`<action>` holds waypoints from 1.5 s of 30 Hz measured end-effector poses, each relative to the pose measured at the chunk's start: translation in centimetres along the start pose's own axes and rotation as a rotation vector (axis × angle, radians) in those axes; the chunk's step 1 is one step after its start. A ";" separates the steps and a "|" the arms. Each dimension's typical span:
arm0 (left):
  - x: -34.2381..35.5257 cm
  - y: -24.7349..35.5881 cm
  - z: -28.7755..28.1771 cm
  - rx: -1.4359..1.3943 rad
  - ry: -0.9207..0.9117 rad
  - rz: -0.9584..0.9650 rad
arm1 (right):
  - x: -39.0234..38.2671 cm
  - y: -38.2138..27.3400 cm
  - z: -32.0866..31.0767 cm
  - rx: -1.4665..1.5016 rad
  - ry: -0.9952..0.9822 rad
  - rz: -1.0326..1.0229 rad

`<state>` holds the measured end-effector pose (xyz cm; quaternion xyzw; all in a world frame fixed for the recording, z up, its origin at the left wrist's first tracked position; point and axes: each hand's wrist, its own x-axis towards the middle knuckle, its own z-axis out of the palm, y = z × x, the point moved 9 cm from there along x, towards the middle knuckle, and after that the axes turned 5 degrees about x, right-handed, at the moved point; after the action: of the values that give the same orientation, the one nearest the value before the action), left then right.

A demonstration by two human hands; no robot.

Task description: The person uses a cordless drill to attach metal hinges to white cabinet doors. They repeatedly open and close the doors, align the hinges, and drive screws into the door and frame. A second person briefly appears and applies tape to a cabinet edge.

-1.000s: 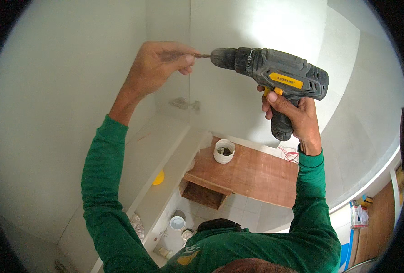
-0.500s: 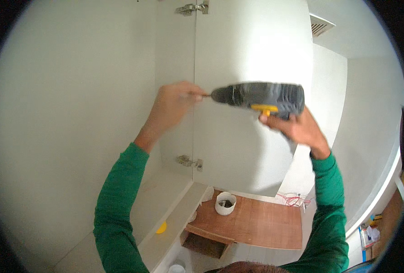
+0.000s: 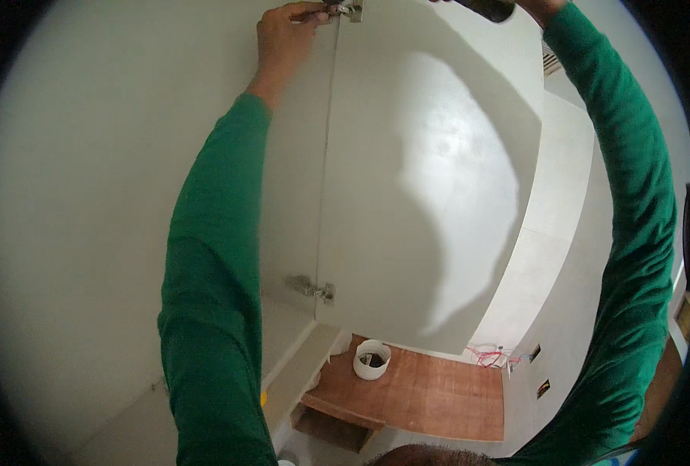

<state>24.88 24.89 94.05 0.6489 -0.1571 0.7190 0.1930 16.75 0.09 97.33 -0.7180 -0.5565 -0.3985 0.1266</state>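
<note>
My left hand (image 3: 286, 31) is raised to the upper metal hinge (image 3: 354, 11) on the cabinet's inner side, fingers pinched around a small dark item too unclear to name. My right hand (image 3: 540, 9) grips the dark cordless drill (image 3: 488, 9) at the top edge, where most of both hand and tool is cut off. The white cabinet door (image 3: 407, 202) hangs open in front of me, with a lower hinge (image 3: 321, 292) on the same vertical seam.
Below the door is a reddish plywood board (image 3: 446, 396) bearing a white round tub (image 3: 371, 370) with small dark items. Red wires (image 3: 488, 356) lie behind it. A pale ledge (image 3: 306, 349) runs at lower left; a vent (image 3: 550, 62) is at upper right.
Both hands and the drill have risen to the frame's top, around the upper hinge, which has only shifted slightly with the view. The drill is now mostly out of frame.
</note>
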 end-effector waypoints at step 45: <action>7.7 -10.1 7.3 -0.412 0.013 0.043 | 17.0 -0.7 3.4 -0.341 -0.175 0.103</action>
<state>35.51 30.80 102.28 0.5876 -0.3132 0.6799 0.3073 18.61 14.32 107.07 -0.7885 -0.4524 -0.4158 -0.0256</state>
